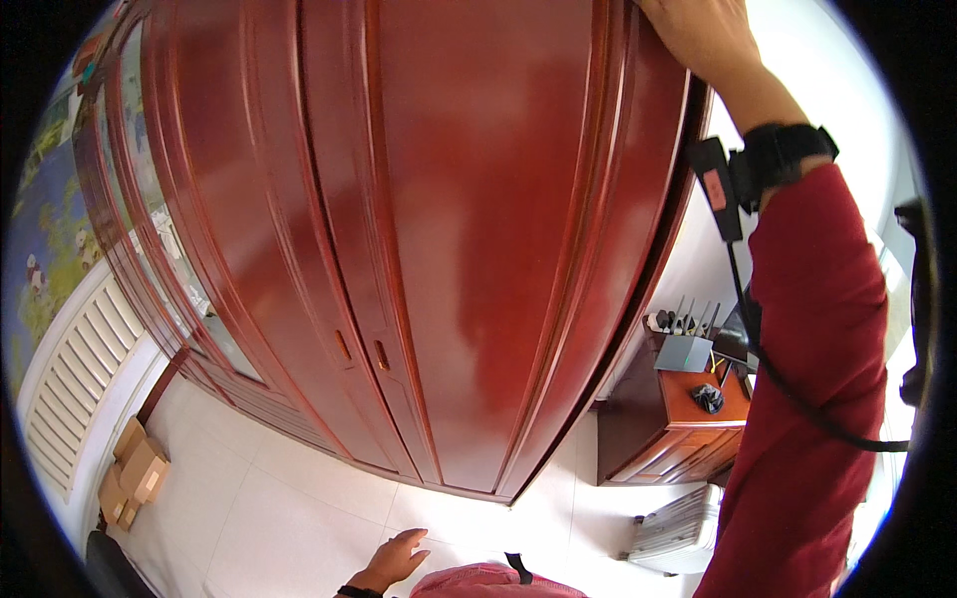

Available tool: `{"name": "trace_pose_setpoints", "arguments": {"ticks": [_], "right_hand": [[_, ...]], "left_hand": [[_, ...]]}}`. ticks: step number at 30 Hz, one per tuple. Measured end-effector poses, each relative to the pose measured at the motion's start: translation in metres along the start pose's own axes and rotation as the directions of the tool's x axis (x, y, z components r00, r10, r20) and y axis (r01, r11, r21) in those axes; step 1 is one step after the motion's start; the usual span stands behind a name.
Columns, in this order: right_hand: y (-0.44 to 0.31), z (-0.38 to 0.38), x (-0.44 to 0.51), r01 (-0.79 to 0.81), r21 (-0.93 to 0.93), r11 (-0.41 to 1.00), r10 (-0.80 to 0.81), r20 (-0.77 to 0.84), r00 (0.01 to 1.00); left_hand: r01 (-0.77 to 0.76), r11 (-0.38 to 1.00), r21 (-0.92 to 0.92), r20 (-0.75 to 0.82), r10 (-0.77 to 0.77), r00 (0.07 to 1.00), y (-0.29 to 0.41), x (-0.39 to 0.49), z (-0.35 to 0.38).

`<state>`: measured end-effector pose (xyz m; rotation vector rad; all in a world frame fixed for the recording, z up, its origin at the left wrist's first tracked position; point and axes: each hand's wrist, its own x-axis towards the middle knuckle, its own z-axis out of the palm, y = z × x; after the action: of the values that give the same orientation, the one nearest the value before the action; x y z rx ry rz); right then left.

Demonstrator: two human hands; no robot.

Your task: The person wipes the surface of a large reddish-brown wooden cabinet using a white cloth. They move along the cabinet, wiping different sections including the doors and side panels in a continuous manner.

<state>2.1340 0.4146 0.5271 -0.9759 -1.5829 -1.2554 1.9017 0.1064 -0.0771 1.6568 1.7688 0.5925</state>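
A tall reddish-brown wooden wardrobe [486, 247] with long panelled doors fills the middle of the view. My right arm, in a dark red sleeve, reaches up along its right side. My right hand [703, 30] is at the wardrobe's upper right edge; its fingers are cut off by the top of the picture, so what they touch is hidden. A black strap with a cabled device [718, 187] is on that wrist. Low in front of me, my left hand [400, 557] hangs above the tiled floor, fingers apart, holding nothing.
Right of the wardrobe stands a wooden cabinet [703, 400] bearing a router [684, 353] with antennas. A silver suitcase [673, 531] lies on the floor near it. Cardboard boxes [142, 471] sit at left, beside a white slatted panel [82, 374]. Mirrored panels [168, 239] line the wardrobe's left part.
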Motion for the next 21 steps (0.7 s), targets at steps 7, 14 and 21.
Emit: {"name": "trace_pose_setpoints", "arguments": {"ticks": [7,14,21], "right_hand": [[-0.016,0.038,-0.137,0.162,0.214,0.963,-0.119,-0.204,0.972],[-0.054,0.051,-0.338,0.218,0.439,0.871,-0.275,0.069,0.959],[-0.063,0.061,-0.458,0.41,0.539,0.736,-0.573,0.173,0.801]], "left_hand": [[0.032,0.999,0.017,0.08,-0.034,0.996,-0.008,0.002,0.007],[-0.002,1.0,0.027,0.095,-0.001,0.996,0.001,0.005,0.013],[0.046,0.997,0.064,0.115,-0.054,0.992,0.008,-0.013,0.016]]}}
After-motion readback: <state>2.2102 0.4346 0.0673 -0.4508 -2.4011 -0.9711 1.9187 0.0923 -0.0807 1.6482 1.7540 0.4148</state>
